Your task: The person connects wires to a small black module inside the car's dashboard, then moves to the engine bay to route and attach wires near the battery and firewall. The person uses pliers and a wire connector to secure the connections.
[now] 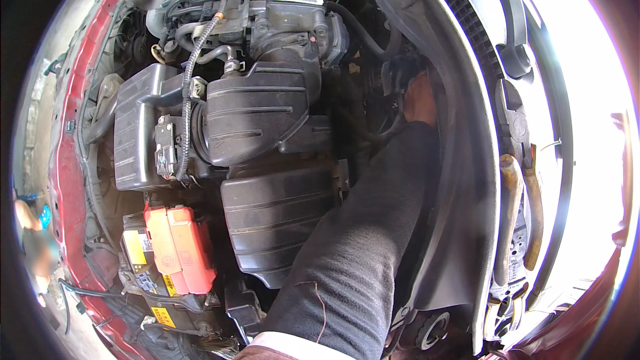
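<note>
My left hand (420, 99) reaches deep into the engine bay, between the engine and the dark cowl panel (460, 160) on the right. The forearm, in a dark sleeve, runs up from the lower edge across the bay. Only the back of the hand shows, near some hoses; its fingers are hidden among the parts, so what they touch cannot be seen. Left of the arm are the ribbed black air intake housing (257, 110) and, below it, another ribbed black box (277, 217). My right hand is out of view.
Pliers (517, 133) with worn yellowish handles lie on the ledge at the right. A battery (143, 260) with a red terminal cover (177, 250) sits lower left. The red car-body edge (63, 160) curves along the left. Another person (40, 247) is partly visible beyond it.
</note>
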A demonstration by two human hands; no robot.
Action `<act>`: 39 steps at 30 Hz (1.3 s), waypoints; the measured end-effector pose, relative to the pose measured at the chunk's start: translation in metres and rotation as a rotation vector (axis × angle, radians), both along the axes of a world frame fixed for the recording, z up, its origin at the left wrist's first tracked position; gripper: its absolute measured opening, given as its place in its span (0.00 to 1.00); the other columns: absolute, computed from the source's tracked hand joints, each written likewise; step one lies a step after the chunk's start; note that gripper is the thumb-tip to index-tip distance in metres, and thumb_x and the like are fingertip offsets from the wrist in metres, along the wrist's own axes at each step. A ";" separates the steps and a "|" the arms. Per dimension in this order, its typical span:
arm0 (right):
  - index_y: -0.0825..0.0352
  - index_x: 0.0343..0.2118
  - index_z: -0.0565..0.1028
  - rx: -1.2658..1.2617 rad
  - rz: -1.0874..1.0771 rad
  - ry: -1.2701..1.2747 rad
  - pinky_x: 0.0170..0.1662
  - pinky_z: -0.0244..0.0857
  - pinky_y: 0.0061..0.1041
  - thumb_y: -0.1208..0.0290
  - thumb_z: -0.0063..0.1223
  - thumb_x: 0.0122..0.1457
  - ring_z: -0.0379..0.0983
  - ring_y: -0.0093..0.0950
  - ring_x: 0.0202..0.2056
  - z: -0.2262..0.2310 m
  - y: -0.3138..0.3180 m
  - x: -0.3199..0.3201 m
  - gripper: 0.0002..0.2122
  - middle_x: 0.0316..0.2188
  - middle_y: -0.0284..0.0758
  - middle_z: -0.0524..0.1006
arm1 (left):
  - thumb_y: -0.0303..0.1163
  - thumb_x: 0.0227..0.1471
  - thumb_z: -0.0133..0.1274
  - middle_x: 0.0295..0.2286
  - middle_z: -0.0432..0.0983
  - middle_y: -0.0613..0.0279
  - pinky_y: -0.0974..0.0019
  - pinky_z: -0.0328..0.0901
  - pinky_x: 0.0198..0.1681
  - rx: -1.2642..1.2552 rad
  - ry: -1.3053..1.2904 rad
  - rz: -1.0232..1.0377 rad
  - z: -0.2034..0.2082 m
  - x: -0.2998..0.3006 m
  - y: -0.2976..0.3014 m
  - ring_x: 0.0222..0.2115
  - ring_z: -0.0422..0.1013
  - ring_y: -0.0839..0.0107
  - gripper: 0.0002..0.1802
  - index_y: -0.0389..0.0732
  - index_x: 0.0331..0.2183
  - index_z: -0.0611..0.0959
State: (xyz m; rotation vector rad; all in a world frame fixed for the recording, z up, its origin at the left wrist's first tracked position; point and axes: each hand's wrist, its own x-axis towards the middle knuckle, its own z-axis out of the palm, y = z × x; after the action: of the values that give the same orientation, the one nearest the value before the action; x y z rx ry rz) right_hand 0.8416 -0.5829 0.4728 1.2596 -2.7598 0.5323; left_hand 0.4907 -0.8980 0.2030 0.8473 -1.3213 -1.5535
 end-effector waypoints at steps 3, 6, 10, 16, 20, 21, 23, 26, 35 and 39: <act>0.78 0.42 0.76 0.024 -0.004 -0.001 0.30 0.70 0.36 0.78 0.50 0.63 0.73 0.37 0.25 -0.001 0.000 0.000 0.09 0.26 0.46 0.77 | 0.38 0.62 0.42 0.46 0.77 0.40 0.48 0.66 0.51 -0.013 -0.031 -0.002 -0.006 -0.012 -0.003 0.49 0.72 0.42 0.19 0.37 0.45 0.81; 0.78 0.41 0.76 0.052 -0.007 0.023 0.30 0.70 0.36 0.78 0.50 0.63 0.73 0.38 0.25 -0.001 -0.001 0.001 0.09 0.26 0.47 0.77 | 0.37 0.60 0.45 0.46 0.77 0.41 0.48 0.67 0.51 -0.022 -0.067 -0.008 -0.011 -0.024 -0.004 0.48 0.73 0.42 0.18 0.38 0.45 0.82; 0.79 0.40 0.77 0.046 -0.007 0.004 0.29 0.69 0.36 0.79 0.51 0.62 0.73 0.38 0.25 0.000 -0.001 0.001 0.08 0.27 0.48 0.77 | 0.36 0.59 0.48 0.45 0.78 0.41 0.48 0.68 0.51 -0.024 -0.109 -0.020 -0.019 -0.038 -0.004 0.48 0.73 0.42 0.16 0.39 0.45 0.82; 0.78 0.40 0.78 0.062 -0.012 0.028 0.30 0.70 0.37 0.78 0.53 0.61 0.74 0.40 0.26 -0.002 0.000 0.002 0.09 0.27 0.47 0.78 | 0.35 0.56 0.54 0.44 0.79 0.42 0.49 0.70 0.51 -0.073 -0.216 -0.083 -0.043 -0.068 -0.010 0.48 0.74 0.43 0.15 0.40 0.44 0.82; 0.77 0.40 0.79 0.095 -0.044 0.009 0.33 0.71 0.38 0.79 0.54 0.59 0.75 0.42 0.28 0.004 -0.002 -0.001 0.09 0.28 0.46 0.79 | 0.35 0.54 0.57 0.44 0.79 0.43 0.49 0.71 0.51 -0.079 -0.328 -0.194 -0.051 -0.067 -0.037 0.48 0.75 0.44 0.15 0.41 0.44 0.83; 0.77 0.40 0.79 0.115 -0.048 -0.003 0.34 0.71 0.39 0.79 0.54 0.58 0.75 0.42 0.28 0.005 -0.003 -0.003 0.09 0.28 0.46 0.79 | 0.37 0.54 0.57 0.44 0.79 0.43 0.50 0.70 0.52 -0.058 -0.358 -0.223 -0.050 -0.057 -0.043 0.49 0.74 0.44 0.16 0.41 0.44 0.83; 0.76 0.39 0.79 0.133 -0.045 -0.030 0.37 0.70 0.39 0.80 0.55 0.57 0.76 0.42 0.30 0.008 -0.003 -0.007 0.08 0.29 0.45 0.79 | 0.40 0.54 0.57 0.46 0.79 0.44 0.50 0.70 0.52 -0.126 -0.450 -0.294 -0.039 -0.027 -0.055 0.50 0.74 0.44 0.18 0.41 0.44 0.83; 0.75 0.39 0.79 0.103 0.008 -0.032 0.36 0.70 0.38 0.81 0.56 0.56 0.76 0.42 0.30 0.006 -0.002 -0.011 0.08 0.30 0.45 0.80 | 0.41 0.54 0.56 0.46 0.79 0.45 0.50 0.69 0.53 -0.221 -0.533 -0.431 -0.007 0.033 -0.064 0.51 0.73 0.44 0.18 0.40 0.42 0.84; 0.70 0.35 0.81 0.044 -0.113 0.029 0.39 0.70 0.32 0.77 0.58 0.54 0.77 0.35 0.32 0.001 -0.005 0.000 0.06 0.30 0.40 0.81 | 0.31 0.59 0.50 0.29 0.81 0.53 0.58 0.72 0.33 -0.365 -0.434 -0.740 0.130 0.213 -0.049 0.31 0.78 0.61 0.12 0.34 0.34 0.85; 0.72 0.34 0.80 -0.052 -0.131 0.061 0.38 0.69 0.33 0.82 0.58 0.47 0.77 0.38 0.32 -0.008 0.003 0.004 0.10 0.29 0.40 0.80 | 0.36 0.65 0.47 0.20 0.68 0.69 0.68 0.67 0.24 0.449 -0.132 -0.786 0.193 0.326 -0.020 0.20 0.68 0.73 0.16 0.30 0.42 0.80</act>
State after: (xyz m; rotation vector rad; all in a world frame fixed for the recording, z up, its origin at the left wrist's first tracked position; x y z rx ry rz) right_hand 0.8456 -0.5800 0.4644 1.0565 -2.7346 0.5418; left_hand 0.8172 -0.9177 0.3956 0.7346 -1.5212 -2.5123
